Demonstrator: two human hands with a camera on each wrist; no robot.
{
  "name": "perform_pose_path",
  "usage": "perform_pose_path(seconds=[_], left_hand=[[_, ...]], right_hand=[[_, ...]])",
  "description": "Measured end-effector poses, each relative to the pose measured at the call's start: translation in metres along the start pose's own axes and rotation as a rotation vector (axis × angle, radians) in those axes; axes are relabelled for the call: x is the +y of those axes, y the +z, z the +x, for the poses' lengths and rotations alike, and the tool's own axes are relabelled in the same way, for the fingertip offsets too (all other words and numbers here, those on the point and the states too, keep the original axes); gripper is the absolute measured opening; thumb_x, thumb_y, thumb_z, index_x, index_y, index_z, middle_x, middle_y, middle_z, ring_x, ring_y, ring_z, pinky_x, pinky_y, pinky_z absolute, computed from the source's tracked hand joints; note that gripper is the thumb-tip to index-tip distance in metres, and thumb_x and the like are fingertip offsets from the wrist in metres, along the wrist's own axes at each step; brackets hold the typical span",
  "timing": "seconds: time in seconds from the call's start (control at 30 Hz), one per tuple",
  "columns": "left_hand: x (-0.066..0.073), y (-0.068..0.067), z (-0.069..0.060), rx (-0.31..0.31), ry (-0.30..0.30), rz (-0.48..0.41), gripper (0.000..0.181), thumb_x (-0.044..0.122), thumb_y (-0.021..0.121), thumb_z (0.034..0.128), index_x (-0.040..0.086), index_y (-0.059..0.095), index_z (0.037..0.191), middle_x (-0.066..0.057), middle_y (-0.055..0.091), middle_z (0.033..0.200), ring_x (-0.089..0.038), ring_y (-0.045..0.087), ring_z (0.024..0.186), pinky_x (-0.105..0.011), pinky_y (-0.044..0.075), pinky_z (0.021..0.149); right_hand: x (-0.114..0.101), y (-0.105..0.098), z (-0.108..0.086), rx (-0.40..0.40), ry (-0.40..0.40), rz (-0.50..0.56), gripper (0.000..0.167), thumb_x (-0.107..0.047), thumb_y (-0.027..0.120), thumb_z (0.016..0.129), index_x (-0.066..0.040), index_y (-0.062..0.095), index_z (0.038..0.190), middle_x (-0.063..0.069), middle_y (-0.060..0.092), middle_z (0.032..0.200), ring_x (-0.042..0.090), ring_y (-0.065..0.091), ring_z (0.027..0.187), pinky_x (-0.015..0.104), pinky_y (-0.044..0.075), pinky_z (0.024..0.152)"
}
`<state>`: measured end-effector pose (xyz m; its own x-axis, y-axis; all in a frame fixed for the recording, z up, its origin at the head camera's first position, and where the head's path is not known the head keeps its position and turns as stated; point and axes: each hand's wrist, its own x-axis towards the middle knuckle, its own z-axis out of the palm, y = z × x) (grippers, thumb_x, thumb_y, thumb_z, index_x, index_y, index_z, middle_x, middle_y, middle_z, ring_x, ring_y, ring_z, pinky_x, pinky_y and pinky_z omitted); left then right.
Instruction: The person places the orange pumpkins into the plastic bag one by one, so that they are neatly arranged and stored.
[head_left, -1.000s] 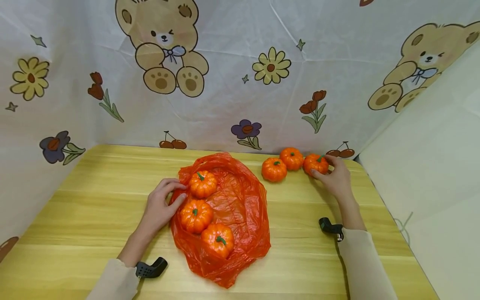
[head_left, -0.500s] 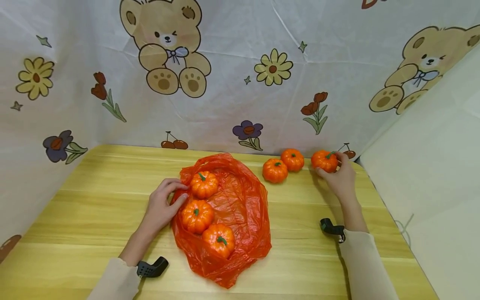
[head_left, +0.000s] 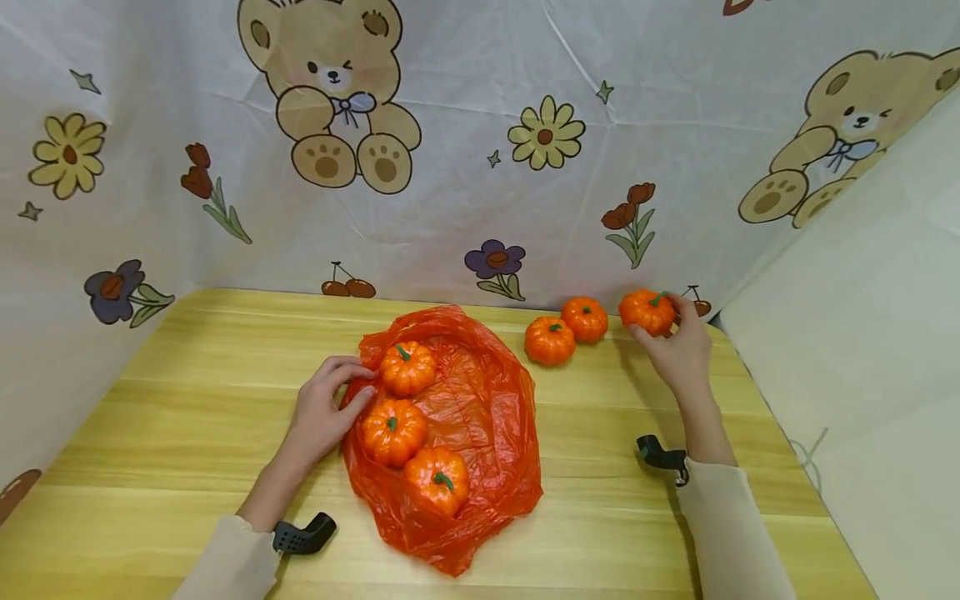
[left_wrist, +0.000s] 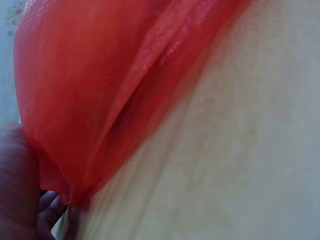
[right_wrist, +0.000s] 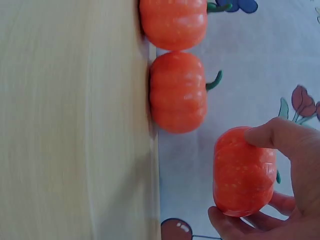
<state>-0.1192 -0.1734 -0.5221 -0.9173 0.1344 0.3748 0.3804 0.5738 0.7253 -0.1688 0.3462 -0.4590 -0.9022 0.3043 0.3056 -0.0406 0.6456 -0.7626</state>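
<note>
table [head_left: 600,517] below, held pumpkin [head_left: 642,314] stem-up

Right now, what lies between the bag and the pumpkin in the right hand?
In the head view, a front pumpkin and a back pumpkin lie between the bag and the held pumpkin.

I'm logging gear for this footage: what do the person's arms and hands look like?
The left sleeve and right sleeve are plain beige. The black, angled left wrist camera has small dots; the right wrist camera is also black. Left hand and right hand are gloveless.
</note>
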Motion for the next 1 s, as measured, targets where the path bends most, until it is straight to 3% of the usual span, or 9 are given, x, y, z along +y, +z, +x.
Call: perform_pose_path(seconds=[0.4,0.9,1.0], left_hand=[[0.000,-0.001,0.002,0.010,0.001,-0.008,0.015,0.006,0.078,0.0930,0.008,0.077,0.108,-0.013,0.066,0.126,-0.035,0.061,0.122,-0.056,0.045,0.108],[-0.001,0.001,0.002,0.002,-0.006,-0.005,0.015,0.007,0.078,0.0935,0.009,0.077,0.108,-0.012,0.066,0.126,-0.032,0.061,0.122,-0.053,0.046,0.108],[0.000,0.000,0.002,0.006,-0.003,-0.003,0.014,0.008,0.078,0.0938,0.009,0.077,0.108,-0.011,0.066,0.126,-0.032,0.062,0.122,-0.043,0.046,0.109]], right_hand=[[-0.038,0.014,-0.008,-0.046,-0.153,0.007,0.078,-0.018,0.082,0.090,-0.003,0.044,0.156,0.022,0.054,0.151,0.038,0.053,0.135,0.062,0.050,0.107],[-0.082,0.057,-0.025,-0.173,-0.297,-0.008,0.077,-0.021,0.086,0.086,-0.006,0.048,0.151,0.018,0.057,0.145,0.038,0.058,0.129,0.058,0.050,0.109],[-0.091,0.062,-0.028,-0.181,-0.327,0.013,0.077,-0.019,0.086,0.085,-0.006,0.048,0.151,0.018,0.058,0.144,0.037,0.059,0.128,0.058,0.052,0.107]])
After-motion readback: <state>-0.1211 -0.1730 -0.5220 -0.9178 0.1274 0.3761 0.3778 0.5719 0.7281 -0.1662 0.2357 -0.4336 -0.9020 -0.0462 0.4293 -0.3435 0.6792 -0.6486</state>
